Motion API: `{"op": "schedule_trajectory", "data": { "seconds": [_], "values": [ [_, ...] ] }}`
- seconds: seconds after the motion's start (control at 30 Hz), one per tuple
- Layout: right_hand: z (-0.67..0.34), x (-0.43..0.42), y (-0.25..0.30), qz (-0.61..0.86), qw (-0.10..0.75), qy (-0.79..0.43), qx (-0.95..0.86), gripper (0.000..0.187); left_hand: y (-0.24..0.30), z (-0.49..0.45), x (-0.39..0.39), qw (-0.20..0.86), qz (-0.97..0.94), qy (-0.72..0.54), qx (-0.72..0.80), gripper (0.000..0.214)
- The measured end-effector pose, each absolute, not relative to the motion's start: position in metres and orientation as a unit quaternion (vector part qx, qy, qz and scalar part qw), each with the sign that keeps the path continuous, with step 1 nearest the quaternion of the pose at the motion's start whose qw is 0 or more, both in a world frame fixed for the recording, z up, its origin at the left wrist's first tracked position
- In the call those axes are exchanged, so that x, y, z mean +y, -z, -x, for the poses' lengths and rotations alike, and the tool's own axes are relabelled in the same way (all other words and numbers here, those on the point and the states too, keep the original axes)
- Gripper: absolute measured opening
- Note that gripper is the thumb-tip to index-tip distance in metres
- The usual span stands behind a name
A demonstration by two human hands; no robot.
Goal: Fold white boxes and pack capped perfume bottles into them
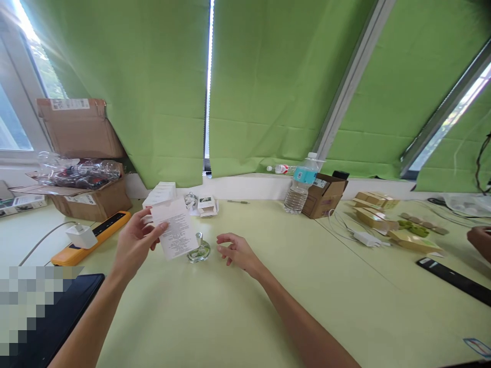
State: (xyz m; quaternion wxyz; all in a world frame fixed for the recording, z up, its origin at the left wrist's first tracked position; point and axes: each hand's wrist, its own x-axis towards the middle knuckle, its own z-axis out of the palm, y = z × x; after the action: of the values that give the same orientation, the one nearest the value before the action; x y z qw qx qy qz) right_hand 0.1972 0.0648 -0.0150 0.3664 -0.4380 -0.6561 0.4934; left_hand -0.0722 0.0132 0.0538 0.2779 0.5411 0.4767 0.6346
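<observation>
My left hand point(134, 244) holds a white printed box point(175, 229) tilted above the pale green table point(238, 317). Right under the box's lower corner a small round glass bottle point(199, 251) with a clear stopper stands on the table. My right hand point(237, 251) hovers just right of the bottle, fingers loosely spread, holding nothing. Behind them lie a stack of white boxes point(160, 194), another glass bottle point(191, 200) and a small box with a picture point(206, 203).
At the left are an open cardboard box of plastic-wrapped items point(79, 179), an orange power strip point(94, 236) with a white charger point(81, 235), and a dark tablet point(53, 317). A water bottle point(302, 185), brown carton point(324, 195), tan boxes point(374, 217) and another person's hand point(479, 240) are at the right.
</observation>
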Motion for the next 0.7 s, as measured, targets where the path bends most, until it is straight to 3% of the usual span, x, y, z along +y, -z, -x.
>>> {"op": "schedule_trajectory", "data": {
  "seconds": [0.13, 0.3, 0.7],
  "values": [
    [-0.194, 0.063, 0.019, 0.443, 0.344, -0.497, -0.662, 0.04, -0.054, 0.085, 0.015, 0.241, -0.53, -0.647, 0.492, 0.055],
    [-0.188, 0.055, 0.02, 0.428, 0.341, -0.492, -0.677, 0.049, -0.042, 0.09, 0.023, 0.133, -0.564, -0.562, 0.591, 0.059],
    [-0.185, 0.054, 0.019, 0.428, 0.331, -0.468, -0.698, 0.05, -0.029, 0.08, 0.025, 0.233, -0.653, -0.468, 0.548, 0.049]
  ]
}}
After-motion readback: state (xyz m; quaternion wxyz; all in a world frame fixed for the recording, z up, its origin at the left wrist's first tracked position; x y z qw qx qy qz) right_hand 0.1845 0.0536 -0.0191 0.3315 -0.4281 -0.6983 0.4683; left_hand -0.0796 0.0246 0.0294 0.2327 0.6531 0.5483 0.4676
